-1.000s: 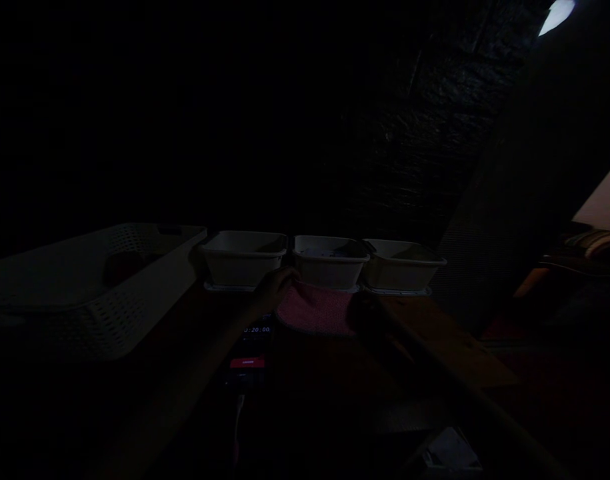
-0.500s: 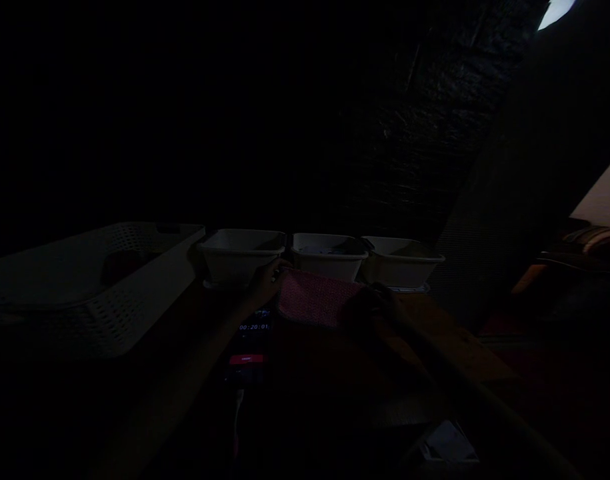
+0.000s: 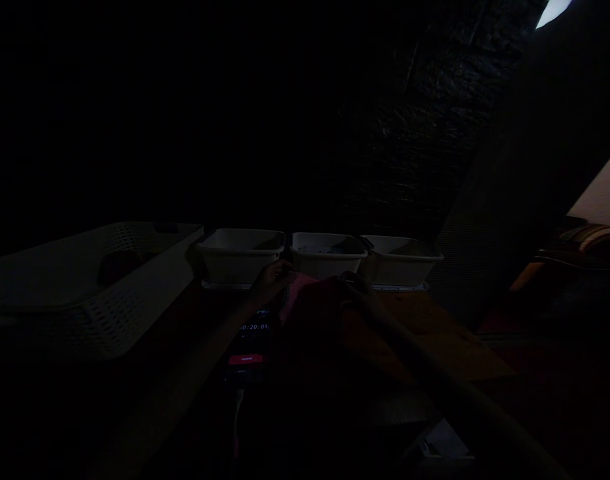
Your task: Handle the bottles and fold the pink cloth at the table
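The scene is very dark. A pink knitted-looking cloth (image 3: 309,300) hangs between my two hands above the wooden table (image 3: 425,333), its right part in shadow. My left hand (image 3: 273,279) is closed on the cloth's upper left corner. At the upper right edge my right hand (image 3: 355,290) pinches the cloth, its fingers dim. Just beyond the hands stand three white tubs in a row: a left tub (image 3: 242,267), a middle tub (image 3: 329,265) with something unclear inside, and a right tub (image 3: 402,270).
A large white perforated basket (image 3: 149,300) stands at the left with dark reddish contents. A phone (image 3: 247,343) showing a timer lies below my left hand, a cable (image 3: 238,417) running from it. A small box (image 3: 445,443) sits at the lower right.
My right hand has moved left, toward my left hand. The cloth, stretched wide before, now spans a narrower width and is more shaded.
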`<state>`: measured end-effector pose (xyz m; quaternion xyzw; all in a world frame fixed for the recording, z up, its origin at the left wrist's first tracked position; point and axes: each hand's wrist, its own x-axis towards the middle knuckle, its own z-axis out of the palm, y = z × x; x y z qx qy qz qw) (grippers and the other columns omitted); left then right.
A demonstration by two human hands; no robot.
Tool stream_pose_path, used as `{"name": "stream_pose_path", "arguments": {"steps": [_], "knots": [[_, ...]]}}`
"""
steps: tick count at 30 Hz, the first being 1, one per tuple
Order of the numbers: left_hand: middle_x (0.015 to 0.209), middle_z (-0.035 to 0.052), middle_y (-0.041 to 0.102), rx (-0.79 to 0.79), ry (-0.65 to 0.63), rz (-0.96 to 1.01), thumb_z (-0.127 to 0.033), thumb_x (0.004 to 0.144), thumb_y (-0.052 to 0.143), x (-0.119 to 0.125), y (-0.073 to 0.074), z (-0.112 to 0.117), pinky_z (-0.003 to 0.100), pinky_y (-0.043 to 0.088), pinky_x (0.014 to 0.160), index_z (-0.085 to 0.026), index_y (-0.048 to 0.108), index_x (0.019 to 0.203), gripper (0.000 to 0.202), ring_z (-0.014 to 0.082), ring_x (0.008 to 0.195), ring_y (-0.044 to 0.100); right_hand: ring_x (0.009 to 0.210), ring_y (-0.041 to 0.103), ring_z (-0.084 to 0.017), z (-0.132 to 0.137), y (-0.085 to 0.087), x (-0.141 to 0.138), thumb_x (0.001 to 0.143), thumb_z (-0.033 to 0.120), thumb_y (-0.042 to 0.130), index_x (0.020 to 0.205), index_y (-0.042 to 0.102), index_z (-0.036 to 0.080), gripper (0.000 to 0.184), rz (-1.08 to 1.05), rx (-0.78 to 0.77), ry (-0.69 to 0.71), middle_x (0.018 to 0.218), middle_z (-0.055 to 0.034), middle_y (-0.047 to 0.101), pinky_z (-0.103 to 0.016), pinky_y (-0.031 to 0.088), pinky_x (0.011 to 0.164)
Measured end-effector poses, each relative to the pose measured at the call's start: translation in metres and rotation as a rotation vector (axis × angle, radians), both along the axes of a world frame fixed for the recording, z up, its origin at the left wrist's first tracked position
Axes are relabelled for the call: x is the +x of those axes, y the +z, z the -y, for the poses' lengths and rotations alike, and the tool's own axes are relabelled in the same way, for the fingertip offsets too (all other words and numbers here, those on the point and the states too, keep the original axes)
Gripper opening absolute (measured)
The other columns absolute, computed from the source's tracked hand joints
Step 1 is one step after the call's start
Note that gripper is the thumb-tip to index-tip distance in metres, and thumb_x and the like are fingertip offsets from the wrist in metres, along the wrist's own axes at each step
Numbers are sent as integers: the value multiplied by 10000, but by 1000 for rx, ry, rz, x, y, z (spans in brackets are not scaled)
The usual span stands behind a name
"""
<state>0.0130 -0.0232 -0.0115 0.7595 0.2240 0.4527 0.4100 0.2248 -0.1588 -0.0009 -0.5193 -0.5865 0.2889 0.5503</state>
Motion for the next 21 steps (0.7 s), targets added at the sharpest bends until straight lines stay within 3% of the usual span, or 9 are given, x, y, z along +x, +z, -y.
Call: {"name": "stream_pose_path", "arguments": {"steps": [3, 8, 13, 21], "knots": [[932, 59, 663, 20, -67, -25, -390, 759, 673, 1, 2, 7, 276, 474, 784, -150, 613, 941, 307, 168, 873, 623, 636, 613, -120, -10, 8, -26, 777, 560, 602, 842, 507, 172, 405, -87, -57, 70, 781, -18, 601, -209, 528, 471], [952, 69, 675, 42, -141, -6, -315, 732, 656, 1, 4, 8, 296, 487, 809, -139, 624, 956, 287, 184, 897, 634, 617, 630, -127, -25, 14, -51, 781, 551, 607, 836, 515, 161, 404, 41, -34, 93, 769, -30, 615, -208, 516, 467], [1012, 101, 688, 8, -118, 23, -303, 737, 645, 0, 7, 10, 341, 485, 878, -122, 651, 973, 298, 218, 970, 640, 623, 636, -131, -29, 15, -56, 860, 510, 499, 874, 551, 158, 356, 95, 16, 82, 760, -43, 624, -206, 503, 478], [1069, 116, 706, -96, -120, 16, -432, 772, 653, 1, 12, 21, 363, 492, 890, -128, 692, 1004, 385, 246, 1003, 648, 665, 649, -152, -25, 17, -49, 840, 386, 573, 883, 588, 147, 243, 306, 73, -27, 784, -71, 673, -215, 465, 531]]}}
